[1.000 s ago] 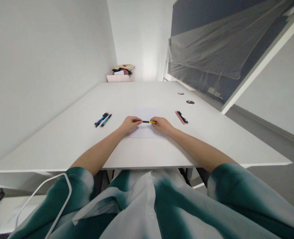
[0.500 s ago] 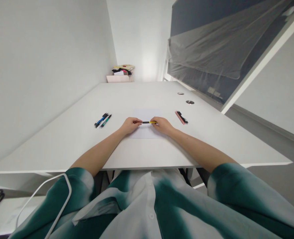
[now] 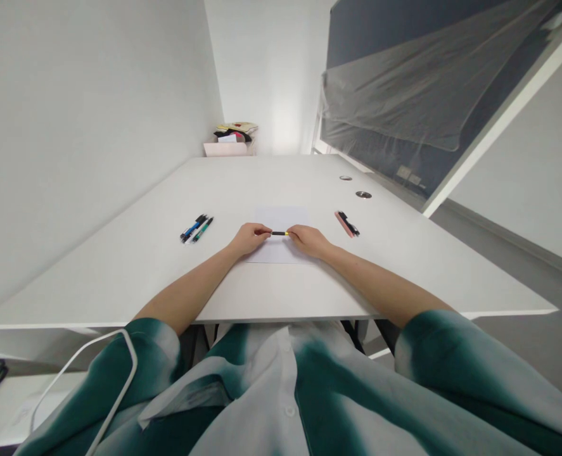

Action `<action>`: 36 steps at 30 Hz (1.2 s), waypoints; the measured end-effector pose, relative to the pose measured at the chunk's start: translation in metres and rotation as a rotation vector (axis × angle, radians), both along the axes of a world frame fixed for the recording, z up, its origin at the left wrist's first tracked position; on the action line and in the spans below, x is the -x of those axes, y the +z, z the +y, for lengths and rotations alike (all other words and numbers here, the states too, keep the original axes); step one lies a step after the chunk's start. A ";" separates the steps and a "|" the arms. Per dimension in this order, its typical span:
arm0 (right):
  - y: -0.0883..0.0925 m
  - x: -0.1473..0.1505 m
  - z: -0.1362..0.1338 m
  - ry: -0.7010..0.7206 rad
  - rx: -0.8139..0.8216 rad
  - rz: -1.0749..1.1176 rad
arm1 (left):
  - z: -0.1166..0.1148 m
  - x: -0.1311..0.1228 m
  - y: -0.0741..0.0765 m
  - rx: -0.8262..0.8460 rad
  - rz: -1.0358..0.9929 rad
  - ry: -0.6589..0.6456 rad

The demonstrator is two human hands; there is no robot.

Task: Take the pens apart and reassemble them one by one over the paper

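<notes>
My left hand [image 3: 249, 239] and my right hand [image 3: 309, 241] face each other above a sheet of white paper [image 3: 281, 216], both pinching a slim black and yellow pen [image 3: 279, 233] held level. Each hand hides one end of the pen. Two pens, one blue and one green, [image 3: 196, 228] lie on the white table [image 3: 133, 272] left of my left hand. Right of my right hand, a black pen rests on a pink case [image 3: 346, 224].
Two round cable grommets [image 3: 363, 194] sit in the table's far right area. A pink box with piled items [image 3: 227, 149] stands beyond the far end. A plastic-draped dark panel [image 3: 404, 95] rises on the right, and a wall [image 3: 95, 126] runs along the left.
My hands have drawn closer together, and less of the pen's yellow part shows between them. The paper and the other pens have not moved.
</notes>
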State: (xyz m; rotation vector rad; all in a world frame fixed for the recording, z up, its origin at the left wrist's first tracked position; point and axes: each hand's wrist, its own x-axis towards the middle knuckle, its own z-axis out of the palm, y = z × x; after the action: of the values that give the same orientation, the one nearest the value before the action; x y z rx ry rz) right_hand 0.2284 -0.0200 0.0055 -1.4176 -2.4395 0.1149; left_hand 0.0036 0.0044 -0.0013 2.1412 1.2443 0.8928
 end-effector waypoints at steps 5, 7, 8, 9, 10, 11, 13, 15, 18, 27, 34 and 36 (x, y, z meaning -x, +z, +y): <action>-0.004 -0.002 0.001 -0.039 -0.015 0.021 | -0.001 0.000 0.000 0.015 -0.005 -0.011; -0.006 -0.003 0.002 -0.057 -0.019 0.024 | -0.002 0.000 0.000 0.017 -0.002 -0.015; -0.006 -0.003 0.003 -0.059 -0.022 0.028 | -0.002 0.000 0.000 0.015 -0.001 -0.015; -0.007 -0.004 0.004 -0.053 -0.026 0.034 | -0.002 0.000 0.000 0.011 0.001 -0.013; -0.007 -0.004 0.004 -0.039 -0.033 0.039 | -0.001 -0.001 0.000 0.006 0.002 -0.011; -0.007 -0.004 0.004 -0.018 -0.041 0.042 | -0.001 -0.001 0.000 0.001 0.002 -0.007; -0.005 -0.003 0.004 0.020 -0.055 0.038 | -0.001 -0.001 0.000 -0.009 0.003 -0.004; -0.004 -0.002 0.002 0.041 -0.056 0.023 | -0.001 -0.001 0.000 -0.014 0.006 -0.006; -0.002 0.000 0.000 0.036 -0.038 0.016 | -0.002 -0.002 0.000 -0.012 0.013 -0.014; -0.005 -0.004 0.003 -0.009 -0.048 0.046 | 0.001 -0.002 -0.002 -0.016 0.001 -0.010; 0.000 -0.002 0.001 0.028 -0.054 -0.002 | 0.000 -0.002 -0.002 -0.028 -0.012 -0.011; 0.001 -0.001 0.000 0.012 -0.028 -0.007 | -0.001 -0.002 -0.001 -0.029 -0.001 -0.019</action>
State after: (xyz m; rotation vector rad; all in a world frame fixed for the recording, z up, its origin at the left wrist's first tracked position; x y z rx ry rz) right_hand 0.2294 -0.0196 0.0062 -1.3939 -2.4461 0.0785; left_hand 0.0057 0.0030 -0.0018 2.1711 1.2153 0.9097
